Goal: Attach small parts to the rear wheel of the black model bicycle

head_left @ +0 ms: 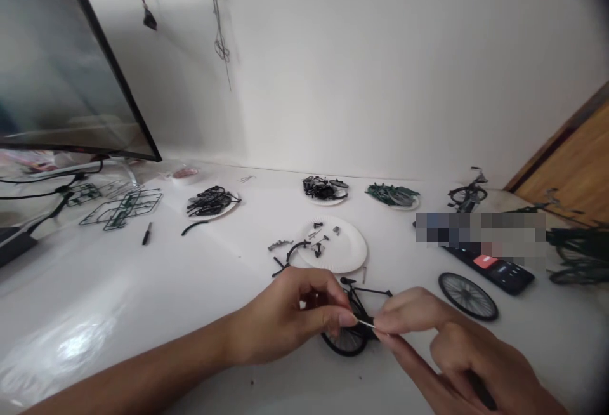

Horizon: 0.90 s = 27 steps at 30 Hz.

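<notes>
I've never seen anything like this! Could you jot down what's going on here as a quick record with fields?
Left hand: curled, its fingertips at one end of the pin
Right hand: fingertips pinching the pin's other end
Pin: thin, pale
Nearest item: black model bicycle, below the hands
Nearby: paper plate of small parts, loose spoked wheel, phone
Farther back: green sprues, small model bicycle
</notes>
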Available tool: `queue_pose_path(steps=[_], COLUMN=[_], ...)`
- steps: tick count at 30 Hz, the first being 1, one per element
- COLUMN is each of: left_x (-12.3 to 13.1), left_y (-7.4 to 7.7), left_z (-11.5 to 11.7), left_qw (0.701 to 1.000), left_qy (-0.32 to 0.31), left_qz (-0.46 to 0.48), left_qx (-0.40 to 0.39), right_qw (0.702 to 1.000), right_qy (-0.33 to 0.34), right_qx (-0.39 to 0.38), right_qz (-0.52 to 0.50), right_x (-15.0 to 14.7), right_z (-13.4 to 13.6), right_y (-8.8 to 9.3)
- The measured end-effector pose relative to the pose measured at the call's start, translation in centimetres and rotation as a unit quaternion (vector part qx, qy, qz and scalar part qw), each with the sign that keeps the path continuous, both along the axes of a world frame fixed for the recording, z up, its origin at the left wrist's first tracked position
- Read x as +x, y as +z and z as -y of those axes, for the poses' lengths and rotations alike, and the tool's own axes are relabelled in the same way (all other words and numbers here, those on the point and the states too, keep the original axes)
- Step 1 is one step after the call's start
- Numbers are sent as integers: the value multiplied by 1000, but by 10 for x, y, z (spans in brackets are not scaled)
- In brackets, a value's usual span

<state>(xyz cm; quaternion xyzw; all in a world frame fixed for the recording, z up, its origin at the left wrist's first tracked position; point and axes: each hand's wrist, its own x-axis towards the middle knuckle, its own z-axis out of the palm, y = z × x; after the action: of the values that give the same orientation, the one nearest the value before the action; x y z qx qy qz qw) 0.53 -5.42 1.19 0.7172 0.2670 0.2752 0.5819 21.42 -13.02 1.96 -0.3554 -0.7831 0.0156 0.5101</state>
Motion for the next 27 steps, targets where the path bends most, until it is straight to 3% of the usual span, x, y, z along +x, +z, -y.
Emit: queue_pose_path(steps=[2, 4, 6, 14, 27], left_x=[-7, -15, -20, -14, -9], left_y=[-1, -4, -9, -23, -23], left_z=[-9, -20, -29, -35, -33], left_qw=[986, 940, 909, 888, 891], left_qy=[20, 35, 28, 6, 17], left_qz=[-83, -163, -205, -223, -215], left_qx=[145, 297, 362, 401, 400], right_qw=[1000, 1000, 1000, 991, 986], right_qy=[6, 20, 31, 37, 42], right_qx=[-3, 3, 1, 2, 1], right_qz=[-17, -21, 3, 127, 159], right_x=[2, 5, 8, 2, 0], right_z=[-5, -13, -22, -45, -49], right_y=[-9, -17, -22, -19, -29])
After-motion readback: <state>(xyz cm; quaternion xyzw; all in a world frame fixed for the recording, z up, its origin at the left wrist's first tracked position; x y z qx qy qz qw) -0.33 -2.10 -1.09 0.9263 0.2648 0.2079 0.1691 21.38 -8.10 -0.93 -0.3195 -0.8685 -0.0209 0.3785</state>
